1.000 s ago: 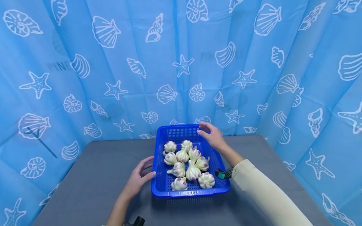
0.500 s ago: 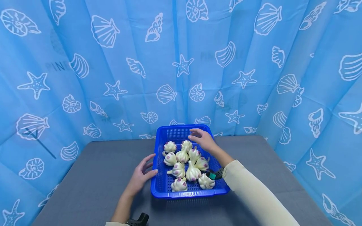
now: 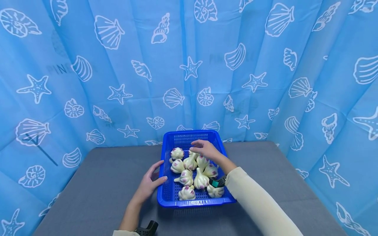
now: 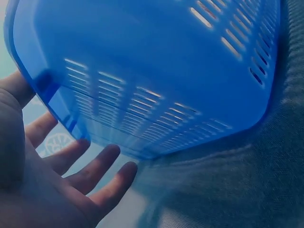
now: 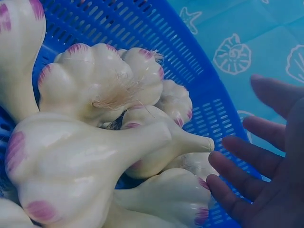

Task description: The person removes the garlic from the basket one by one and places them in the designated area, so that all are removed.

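Note:
A blue perforated plastic basket (image 3: 197, 204) holds several white garlic bulbs (image 3: 201, 179) with purple markings. My left hand (image 3: 146, 184) is at the basket's left side, its thumb reaching over the rim. In the left wrist view the fingers (image 4: 97, 169) are spread loosely beside the outer wall, not curled round it. Over the back bulbs hovers my right hand (image 3: 210, 152), partly covering one. The right wrist view has its extended fingers (image 5: 240, 176) close to a garlic stem (image 5: 202, 142), with nothing held; whether they touch is unclear.
The basket rests on a grey cloth-covered table (image 3: 118, 183). A blue curtain (image 3: 141, 98) with white shell and starfish prints hangs behind and at both sides. Black straps (image 3: 218, 182) circle the wrists.
My right hand has moved from the basket's back right rim leftward and inward over the garlic bulbs. The left hand has shifted slightly right, its thumb now further over the rim.

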`<state>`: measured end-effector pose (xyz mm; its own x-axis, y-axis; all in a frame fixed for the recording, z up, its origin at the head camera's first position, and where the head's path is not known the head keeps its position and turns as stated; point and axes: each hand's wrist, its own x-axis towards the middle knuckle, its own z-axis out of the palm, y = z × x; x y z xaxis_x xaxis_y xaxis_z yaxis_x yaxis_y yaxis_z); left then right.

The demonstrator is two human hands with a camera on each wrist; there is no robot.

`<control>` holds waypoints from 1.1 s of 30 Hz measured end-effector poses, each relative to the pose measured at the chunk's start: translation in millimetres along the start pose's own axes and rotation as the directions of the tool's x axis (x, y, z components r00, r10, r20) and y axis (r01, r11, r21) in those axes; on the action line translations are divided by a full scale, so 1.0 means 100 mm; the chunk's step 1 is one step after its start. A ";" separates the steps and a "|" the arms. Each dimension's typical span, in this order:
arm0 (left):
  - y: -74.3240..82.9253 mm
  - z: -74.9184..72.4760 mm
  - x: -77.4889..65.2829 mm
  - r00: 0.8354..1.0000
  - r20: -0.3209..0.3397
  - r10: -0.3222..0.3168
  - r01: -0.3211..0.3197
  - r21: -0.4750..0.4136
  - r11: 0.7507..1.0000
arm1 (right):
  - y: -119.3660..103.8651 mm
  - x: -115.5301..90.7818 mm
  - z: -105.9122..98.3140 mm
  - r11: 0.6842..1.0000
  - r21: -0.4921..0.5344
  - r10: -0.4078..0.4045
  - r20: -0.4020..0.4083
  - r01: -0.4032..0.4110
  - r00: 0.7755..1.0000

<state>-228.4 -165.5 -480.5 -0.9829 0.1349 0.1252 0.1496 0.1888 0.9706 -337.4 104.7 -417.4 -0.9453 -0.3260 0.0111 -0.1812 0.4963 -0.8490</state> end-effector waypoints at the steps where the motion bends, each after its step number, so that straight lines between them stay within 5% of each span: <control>1: 0.00 0.00 0.00 1.000 0.000 -0.003 0.003 0.000 1.000 | 0.00 0.01 0.01 1.000 -0.022 -0.004 0.002 0.004 1.000; 8: -0.03 0.03 0.00 1.000 0.000 -0.014 0.014 -0.019 1.000 | 0.01 0.01 0.09 0.976 -0.214 -0.039 0.035 0.045 0.999; 24: -0.02 0.04 -0.02 1.000 0.003 -0.001 0.001 -0.052 0.999 | 0.10 0.09 0.18 0.934 -0.355 -0.024 0.050 0.040 0.998; 27: -0.02 0.04 -0.02 1.000 0.002 -0.004 0.004 -0.056 0.998 | 0.09 0.09 0.21 0.901 -0.430 -0.022 0.079 0.055 0.997; 33: -0.02 0.03 -0.01 1.000 -0.006 -0.007 0.007 -0.047 0.999 | 0.05 0.10 0.27 0.779 -0.625 0.030 0.124 0.054 0.992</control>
<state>-227.5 -162.7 -483.6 -0.9846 0.1278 0.1192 0.1373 0.1441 0.9800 -340.3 82.1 -435.6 -0.9094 -0.4081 -0.0801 -0.3620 0.8715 -0.3309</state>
